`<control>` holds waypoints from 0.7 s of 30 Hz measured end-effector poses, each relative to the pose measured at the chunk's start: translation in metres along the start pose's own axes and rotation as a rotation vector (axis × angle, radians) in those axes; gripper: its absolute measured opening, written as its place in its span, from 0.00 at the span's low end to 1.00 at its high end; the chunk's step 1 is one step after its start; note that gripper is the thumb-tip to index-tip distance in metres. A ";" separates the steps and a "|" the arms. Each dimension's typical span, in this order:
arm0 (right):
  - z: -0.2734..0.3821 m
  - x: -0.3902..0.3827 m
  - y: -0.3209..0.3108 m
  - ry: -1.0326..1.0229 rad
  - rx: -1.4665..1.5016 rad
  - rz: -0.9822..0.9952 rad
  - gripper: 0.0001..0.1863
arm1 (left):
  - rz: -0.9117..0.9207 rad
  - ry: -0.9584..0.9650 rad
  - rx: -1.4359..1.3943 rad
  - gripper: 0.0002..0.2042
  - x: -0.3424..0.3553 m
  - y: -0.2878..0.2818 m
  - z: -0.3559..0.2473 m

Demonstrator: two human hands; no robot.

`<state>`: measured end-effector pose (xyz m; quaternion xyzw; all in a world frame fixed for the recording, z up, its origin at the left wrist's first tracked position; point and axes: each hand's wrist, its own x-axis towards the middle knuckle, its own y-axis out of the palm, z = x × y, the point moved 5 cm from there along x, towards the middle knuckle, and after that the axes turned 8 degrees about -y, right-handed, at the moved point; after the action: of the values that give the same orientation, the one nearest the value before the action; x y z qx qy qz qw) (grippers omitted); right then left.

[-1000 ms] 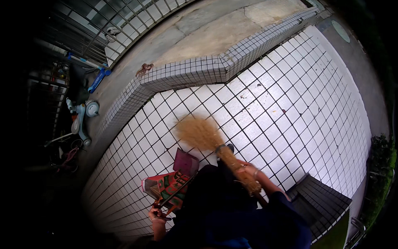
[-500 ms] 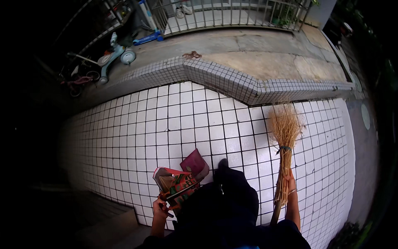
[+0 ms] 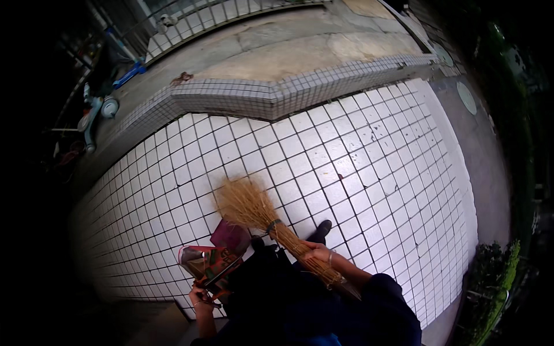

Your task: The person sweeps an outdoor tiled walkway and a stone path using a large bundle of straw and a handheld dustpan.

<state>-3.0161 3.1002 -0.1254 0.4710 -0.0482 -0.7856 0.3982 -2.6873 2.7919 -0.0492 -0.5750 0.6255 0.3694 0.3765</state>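
Note:
My right hand is wrapped round the bound stalks of a straw broom, which slants across in front of me. Its bushy tan head points up and left, over the tiles and close to a purple flap-like piece. A dark tie circles the broom's neck. Low on the left, my left hand is closed on an open-topped red and green printed container. A thin dark bar crosses this container near my fingers. The purple piece lies against its far side; whether they are joined I cannot tell.
Small dark flecks and a reddish scrap dot the white tiled floor. A low tiled ledge bounds its far side. Beyond are a light-blue ride-on toy, a blue scooter and a metal railing. My shoe is beside the broom.
The broom has swung from the right, upright, to slant left in front of me, its head now near the purple piece. My view has turned right. Both hands keep their holds.

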 end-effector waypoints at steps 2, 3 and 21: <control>-0.016 -0.007 -0.069 -0.051 0.055 -0.030 0.38 | -0.084 0.011 -0.007 0.13 -0.014 0.017 0.021; -0.027 -0.016 -0.095 -0.099 0.100 -0.052 0.39 | -0.078 0.008 0.016 0.13 -0.020 0.024 0.026; 0.144 -0.165 -0.320 -0.375 0.121 -0.462 0.38 | 0.214 0.182 0.200 0.02 0.002 0.148 0.124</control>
<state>-3.2748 3.3850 -0.0747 0.3389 -0.0593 -0.9245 0.1643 -2.8295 2.9118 -0.1019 -0.4958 0.7482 0.2897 0.3323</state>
